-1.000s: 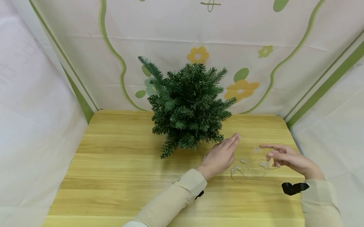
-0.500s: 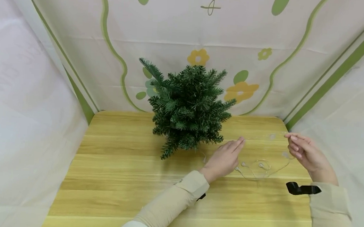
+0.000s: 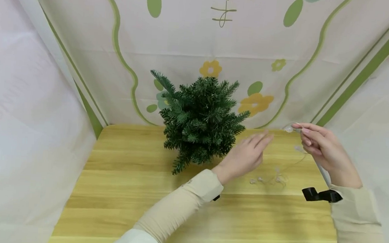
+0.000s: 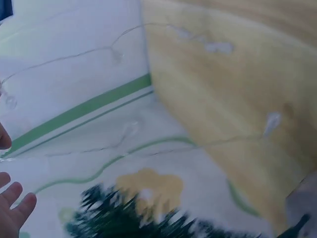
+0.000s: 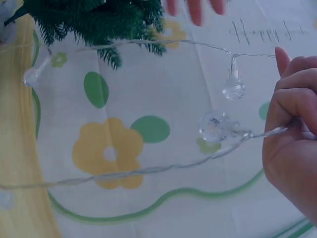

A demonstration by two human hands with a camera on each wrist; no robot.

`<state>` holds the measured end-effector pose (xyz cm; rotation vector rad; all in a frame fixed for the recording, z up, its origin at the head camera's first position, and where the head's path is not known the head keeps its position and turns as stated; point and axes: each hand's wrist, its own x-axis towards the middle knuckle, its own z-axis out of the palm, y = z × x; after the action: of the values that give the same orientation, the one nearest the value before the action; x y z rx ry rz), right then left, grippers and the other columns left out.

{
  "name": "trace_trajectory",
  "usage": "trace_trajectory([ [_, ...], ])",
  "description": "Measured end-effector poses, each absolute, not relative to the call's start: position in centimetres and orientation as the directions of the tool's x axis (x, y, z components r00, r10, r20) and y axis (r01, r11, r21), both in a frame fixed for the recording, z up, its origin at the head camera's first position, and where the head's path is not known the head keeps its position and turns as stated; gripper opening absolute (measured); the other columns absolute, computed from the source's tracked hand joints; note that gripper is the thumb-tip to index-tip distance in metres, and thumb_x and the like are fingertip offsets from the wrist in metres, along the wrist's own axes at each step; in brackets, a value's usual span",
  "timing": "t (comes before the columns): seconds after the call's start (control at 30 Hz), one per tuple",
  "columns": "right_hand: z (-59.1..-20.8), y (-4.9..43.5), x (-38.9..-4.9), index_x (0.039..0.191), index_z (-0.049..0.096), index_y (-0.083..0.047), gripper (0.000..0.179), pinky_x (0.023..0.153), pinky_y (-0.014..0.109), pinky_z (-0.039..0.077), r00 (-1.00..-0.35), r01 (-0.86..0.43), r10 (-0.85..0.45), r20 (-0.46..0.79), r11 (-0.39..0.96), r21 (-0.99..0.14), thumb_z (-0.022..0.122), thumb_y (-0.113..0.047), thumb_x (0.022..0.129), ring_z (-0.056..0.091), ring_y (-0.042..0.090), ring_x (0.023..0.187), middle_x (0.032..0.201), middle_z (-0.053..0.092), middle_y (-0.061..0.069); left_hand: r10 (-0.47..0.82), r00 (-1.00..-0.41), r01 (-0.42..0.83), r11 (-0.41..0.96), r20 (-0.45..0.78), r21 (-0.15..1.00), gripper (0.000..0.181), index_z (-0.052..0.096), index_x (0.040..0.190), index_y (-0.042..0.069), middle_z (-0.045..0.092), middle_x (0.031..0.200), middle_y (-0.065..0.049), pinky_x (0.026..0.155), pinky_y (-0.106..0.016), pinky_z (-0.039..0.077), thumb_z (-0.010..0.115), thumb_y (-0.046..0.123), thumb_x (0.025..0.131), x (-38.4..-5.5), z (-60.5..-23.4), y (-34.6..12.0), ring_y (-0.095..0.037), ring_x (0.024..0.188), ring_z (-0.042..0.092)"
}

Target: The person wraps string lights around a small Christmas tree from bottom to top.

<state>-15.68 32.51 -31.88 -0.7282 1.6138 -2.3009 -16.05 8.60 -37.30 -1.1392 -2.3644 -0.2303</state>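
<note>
Dark-green needles cover the bushy artificial tree (image 3: 201, 122), which in the head view rises at the back of a yellow wood-grain tabletop (image 3: 135, 207), before a pale cloth backdrop printed with flowers (image 3: 187, 28). To its right is the clear-wired string of transparent teardrop lights (image 3: 288, 130): part is raised in the right hand (image 3: 326, 148), which pinches the wire with curled fingers, and part lies loosely bunched on the wood below. The left hand (image 3: 244, 156), blurred, reaches past the tree's right side with fingers extended, seeming to grip nothing.

In the left wrist view, 2 strands slant in from the left edge, 1 of them running to bulbs on the wood. Loosely spread fingers (image 4: 12, 193) show at lower left, with no wire visibly caught between them.

In the right wrist view, 1 strand runs into the curled right hand and another reaches its fingertip. The upper strand crosses in front of the branches; whether any branch holds it, I cannot tell.

Paying out the lights beside the tree is probably the step in hand. Next, the left hand likely needs to take the upper strand and lay it onto a branch, while the right manages the slack.
</note>
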Motion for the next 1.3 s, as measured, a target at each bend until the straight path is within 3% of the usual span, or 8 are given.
trace_trajectory([
  [0.2,-29.1,30.3,-15.8,0.12,0.064,-0.007,0.039,0.041,0.031,0.009,-0.863,-0.167,-0.468,0.191,-0.093,-0.982,0.029,-0.002,0.103,0.013,0.018,0.043,0.067,0.053,-0.007,0.562,-0.439,0.662,0.73,0.701,-0.17,0.038,0.052,0.135,0.015,0.061,0.13,0.001,0.101,-0.021,0.047,0.046,0.025,0.099,-17.5,-33.2,7.9,-0.012,0.118,0.06],
  [0.37,-27.3,28.7,-15.8,0.11,0.066,-0.01,0.033,0.038,0.033,0.009,-0.862,-0.216,-0.469,0.192,-0.003,-0.976,0.034,-0.005,0.103,0.015,0.02,0.043,0.064,0.053,-0.007,0.511,-0.392,0.581,0.782,0.765,-0.225,0.031,0.062,0.123,0.021,0.065,0.125,0.005,0.098,-0.022,0.049,0.049,0.037,0.099,-17.9,-31.1,7.8,-0.012,0.117,0.06],
  [0.63,-26.1,27.8,-15.8,0.1,0.065,-0.011,0.033,0.038,0.033,0.014,-0.824,-0.266,-0.528,0.207,0.039,-0.963,0.033,-0.001,0.102,0.02,0.02,0.045,0.065,0.05,-0.007,0.461,-0.419,0.6,0.787,0.783,-0.142,0.022,0.068,0.102,0.026,0.067,0.119,0.007,0.103,-0.024,0.045,0.048,0.035,0.1,-17.8,-29.4,7.7,-0.012,0.117,0.059],
  [0.9,-26.1,29.2,-15.4,0.098,0.064,-0.001,0.045,0.044,0.032,0.028,-0.746,-0.311,-0.583,0.323,-0.123,-0.942,0.023,0.016,0.096,0.036,0.02,0.052,0.065,0.049,0.002,0.456,-0.41,0.576,0.801,0.79,-0.164,0.023,0.069,0.102,0.027,0.065,0.12,0.008,0.103,-0.023,0.044,0.047,0.035,0.1,-18.1,-28.9,7.1,-0.011,0.117,0.058],
  [0.97,-26.1,29.5,-15.3,0.098,0.065,0.001,0.045,0.053,0.029,0.038,-0.741,-0.336,-0.571,0.353,-0.14,-0.931,0.024,0.018,0.095,0.05,0.019,0.061,0.073,0.059,0.002,0.453,-0.417,0.575,0.803,0.788,-0.157,0.023,0.069,0.102,0.027,0.065,0.12,0.008,0.104,-0.023,0.044,0.048,0.035,0.099,-18.2,-29.0,7.0,-0.011,0.118,0.058],
  [1.07,-26.1,30.0,-15.2,0.098,0.066,0.0,0.049,0.085,0.024,0.045,-0.717,-0.38,-0.577,0.39,-0.146,-0.914,0.022,0.021,0.092,0.064,0.016,0.095,0.091,0.068,0.003,0.452,-0.435,0.579,0.803,0.779,-0.142,0.022,0.069,0.103,0.027,0.065,0.121,0.007,0.105,-0.024,0.043,0.049,0.034,0.098,-18.3,-29.1,7.0,-0.011,0.118,0.057],
  [1.2,-25.7,30.8,-15.3,0.104,0.062,0.008,0.053,0.109,0.028,0.037,-0.606,-0.327,-0.626,0.491,-0.366,-0.871,0.012,0.019,0.093,0.056,0.024,0.121,0.114,0.066,0.013,0.444,-0.456,0.588,0.801,0.771,-0.114,0.02,0.069,0.103,0.027,0.064,0.121,0.007,0.106,-0.024,0.042,0.052,0.035,0.097,-18.3,-29.2,6.9,-0.011,0.119,0.057],
  [1.3,-25.3,31.4,-15.5,0.109,0.056,0.018,0.054,0.104,0.035,0.043,-0.554,-0.161,-0.621,0.554,-0.573,-0.803,0.004,0.012,0.095,0.056,0.033,0.117,0.117,0.062,0.023,0.43,-0.445,0.591,0.8,0.786,-0.103,0.021,0.069,0.101,0.026,0.065,0.121,0.007,0.105,-0.024,0.043,0.051,0.035,0.097,-18.4,-29.4,7.0,-0.011,0.118,0.057],
])
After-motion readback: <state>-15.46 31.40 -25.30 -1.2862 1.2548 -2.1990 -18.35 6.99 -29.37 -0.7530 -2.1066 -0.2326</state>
